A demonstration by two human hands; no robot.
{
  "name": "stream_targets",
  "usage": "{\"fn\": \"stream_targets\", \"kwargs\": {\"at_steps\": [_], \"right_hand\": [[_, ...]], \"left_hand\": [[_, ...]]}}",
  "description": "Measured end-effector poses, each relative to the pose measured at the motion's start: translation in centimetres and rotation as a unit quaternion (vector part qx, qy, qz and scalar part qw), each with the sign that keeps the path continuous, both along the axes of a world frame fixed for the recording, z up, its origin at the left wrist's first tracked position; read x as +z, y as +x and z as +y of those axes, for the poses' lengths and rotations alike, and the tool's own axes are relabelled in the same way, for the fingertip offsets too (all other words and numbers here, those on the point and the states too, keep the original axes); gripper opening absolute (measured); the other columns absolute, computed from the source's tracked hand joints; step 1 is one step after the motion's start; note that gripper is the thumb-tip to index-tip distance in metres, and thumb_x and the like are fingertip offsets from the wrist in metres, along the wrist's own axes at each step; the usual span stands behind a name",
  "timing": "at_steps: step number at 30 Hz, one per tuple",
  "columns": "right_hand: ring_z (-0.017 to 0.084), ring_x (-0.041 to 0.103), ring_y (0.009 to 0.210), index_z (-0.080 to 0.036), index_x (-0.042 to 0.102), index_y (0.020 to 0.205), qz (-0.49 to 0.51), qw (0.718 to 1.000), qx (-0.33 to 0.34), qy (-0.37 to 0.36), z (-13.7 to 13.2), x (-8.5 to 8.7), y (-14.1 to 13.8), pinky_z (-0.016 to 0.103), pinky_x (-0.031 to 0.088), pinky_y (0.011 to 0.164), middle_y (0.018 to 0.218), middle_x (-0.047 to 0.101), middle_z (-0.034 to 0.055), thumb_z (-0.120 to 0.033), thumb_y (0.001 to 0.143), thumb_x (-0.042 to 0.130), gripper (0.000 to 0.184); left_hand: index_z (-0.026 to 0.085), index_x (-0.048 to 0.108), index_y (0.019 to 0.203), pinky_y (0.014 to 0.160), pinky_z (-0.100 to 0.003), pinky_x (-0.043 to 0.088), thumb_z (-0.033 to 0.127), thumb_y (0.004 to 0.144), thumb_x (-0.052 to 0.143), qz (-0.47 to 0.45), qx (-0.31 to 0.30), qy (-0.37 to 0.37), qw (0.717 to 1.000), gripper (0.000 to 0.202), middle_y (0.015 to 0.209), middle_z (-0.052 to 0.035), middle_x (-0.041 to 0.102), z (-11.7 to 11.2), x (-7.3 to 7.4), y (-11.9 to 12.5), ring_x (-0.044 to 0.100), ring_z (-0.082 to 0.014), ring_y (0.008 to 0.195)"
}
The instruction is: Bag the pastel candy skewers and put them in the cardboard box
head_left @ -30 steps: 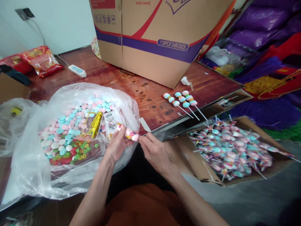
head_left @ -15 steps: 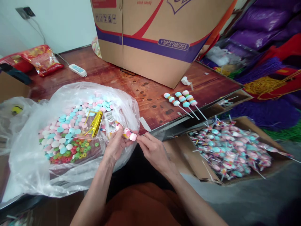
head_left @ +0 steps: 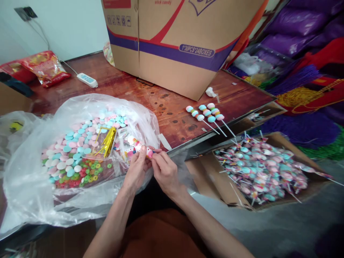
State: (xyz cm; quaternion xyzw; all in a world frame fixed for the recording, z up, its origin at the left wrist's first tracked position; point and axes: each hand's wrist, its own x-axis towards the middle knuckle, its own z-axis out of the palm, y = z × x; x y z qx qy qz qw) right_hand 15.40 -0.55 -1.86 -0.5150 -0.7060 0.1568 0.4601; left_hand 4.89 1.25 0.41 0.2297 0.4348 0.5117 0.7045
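Just off the table's front edge, my left hand (head_left: 137,167) is closed round a candy skewer (head_left: 149,153) in a printed clear wrapper. My right hand (head_left: 165,172) pinches the wrapper at the skewer's near end; its fingertips hide the stick. Beside my left hand lie a stack of printed wrappers (head_left: 126,145) and a bunch of gold twist ties (head_left: 109,142). Pink, blue and white candies (head_left: 70,152) spread over the plastic sheet (head_left: 29,191), with red, green and yellow gummy rings (head_left: 92,172) in front. Three unwrapped candy skewers (head_left: 206,113) rest at the table's right edge.
An open carton (head_left: 205,173) full of wrapped candy skewers (head_left: 263,170) stands low on the right. A large cardboard box (head_left: 163,68) sits at the table's back. A white remote (head_left: 87,80) and red snack bags (head_left: 44,68) lie back left. Purple packages (head_left: 301,19) are stacked far right.
The pink and white candy end that stuck out between my hands is now mostly covered by wrapper and fingers. My right hand has moved slightly left, closer to my left hand.
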Motion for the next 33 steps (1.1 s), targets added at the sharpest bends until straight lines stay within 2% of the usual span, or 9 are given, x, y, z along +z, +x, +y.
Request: {"fn": "stream_targets", "kwargs": {"at_steps": [4, 7, 10, 17, 20, 24, 27, 31, 33], "right_hand": [[0.016, 0.065, 0.088, -0.017, 0.066, 0.104, 0.047, 0.995, 0.048, -0.067, -0.5, 0.7, 1.1, 0.025, 0.05, 0.08, 0.095, 0.068, 0.0079, -0.016, 0.098, 0.042, 0.025], [0.012, 0.058, 0.063, -0.019, 0.065, 0.083, 0.075, 0.978, 0.072, -0.181, -1.1, 1.1, 2.8, 0.023, 0.045, 0.064, 0.07, 0.062, 0.0, -0.022, 0.096, 0.049, 0.021], [0.01, 0.048, 0.053, -0.019, 0.058, 0.069, 0.124, 0.95, 0.092, -0.271, -1.4, 1.2, 3.3, 0.022, 0.037, 0.054, 0.057, 0.051, -0.0042, -0.029, 0.094, 0.051, 0.028], [0.011, 0.047, 0.056, -0.018, 0.055, 0.068, 0.212, 0.933, 0.097, -0.274, -1.1, 0.7, 0.5, 0.023, 0.036, 0.056, 0.059, 0.052, -0.0033, -0.034, 0.092, 0.051, 0.03], [0.01, 0.044, 0.054, -0.019, 0.054, 0.067, 0.264, 0.913, 0.111, -0.291, -0.9, 0.5, -0.3, 0.023, 0.036, 0.052, 0.058, 0.05, -0.0038, -0.039, 0.092, 0.053, 0.032], [0.01, 0.041, 0.049, -0.02, 0.053, 0.076, 0.331, 0.872, 0.119, -0.34, -0.3, 1.0, -1.2, 0.022, 0.032, 0.045, 0.061, 0.051, -0.0045, -0.048, 0.091, 0.054, 0.031], [0.008, 0.034, 0.044, -0.02, 0.049, 0.067, 0.4, 0.825, 0.136, -0.375, 0.3, 1.8, -2.7, 0.022, 0.026, 0.042, 0.051, 0.043, -0.0062, -0.054, 0.087, 0.059, 0.04], [0.005, 0.016, 0.038, -0.02, 0.049, 0.063, 0.474, 0.715, 0.208, -0.47, 0.6, 3.3, -5.2, 0.021, 0.017, 0.039, 0.042, 0.024, -0.0126, -0.054, 0.082, 0.064, 0.042], [0.005, 0.018, 0.036, -0.02, 0.05, 0.064, 0.42, 0.707, 0.283, -0.493, 0.9, 4.1, -6.3, 0.021, 0.018, 0.039, 0.042, 0.028, -0.0114, -0.052, 0.087, 0.056, 0.04]], "left_hand": [[0.013, 0.068, 0.095, 0.083, -0.034, 0.055, 0.05, 0.079, 0.072, -0.015, 0.012, -0.006, 1.0, 0.04, 0.091, -0.0115, 0.074, 0.4, 0.1, -1.1, 0.071, -0.0233, 0.092], [0.014, 0.067, 0.095, 0.086, -0.037, 0.054, 0.045, 0.077, 0.076, -0.019, 0.012, -0.001, 1.0, 0.037, 0.091, -0.0109, 0.074, 0.5, 0.2, -1.6, 0.071, -0.0253, 0.095], [0.014, 0.066, 0.096, 0.085, -0.036, 0.054, 0.042, 0.076, 0.077, -0.027, 0.002, 0.008, 1.0, 0.036, 0.09, -0.0101, 0.074, 0.1, 0.2, -1.0, 0.072, -0.0254, 0.094], [0.012, 0.068, 0.095, 0.05, -0.023, 0.043, 0.043, 0.084, 0.067, 0.019, 0.013, 0.034, 0.999, 0.033, 0.088, -0.0116, 0.075, -1.1, 0.1, 0.0, 0.061, -0.0141, 0.062], [0.012, 0.07, 0.096, 0.044, -0.021, 0.038, 0.042, 0.082, 0.069, 0.012, 0.03, 0.035, 0.999, 0.034, 0.091, -0.0119, 0.075, -1.2, 0.4, -0.2, 0.052, -0.0101, 0.054], [0.015, 0.07, 0.106, 0.042, -0.022, 0.038, 0.045, 0.08, 0.07, -0.01, 0.042, 0.034, 0.998, 0.04, 0.098, -0.0109, 0.075, -1.3, 0.9, -0.8, 0.044, -0.0073, 0.048], [0.018, 0.069, 0.115, 0.046, -0.024, 0.042, 0.048, 0.079, 0.07, 0.008, 0.045, 0.036, 0.998, 0.047, 0.085, -0.0067, 0.072, -1.6, 1.4, -2.0, 0.047, -0.0087, 0.048], [0.018, 0.069, 0.114, 0.069, -0.031, 0.051, 0.048, 0.08, 0.07, -0.009, 0.075, 0.059, 0.995, 0.045, 0.079, -0.0069, 0.067, -2.9, 2.5, -5.0, 0.063, -0.0194, 0.073], [0.02, 0.069, 0.112, 0.073, -0.034, 0.051, 0.045, 0.081, 0.07, -0.026, 0.099, 0.071, 0.992, 0.04, 0.077, -0.0062, 0.065, -3.8, 2.9, -6.9, 0.063, -0.022, 0.079]]}}
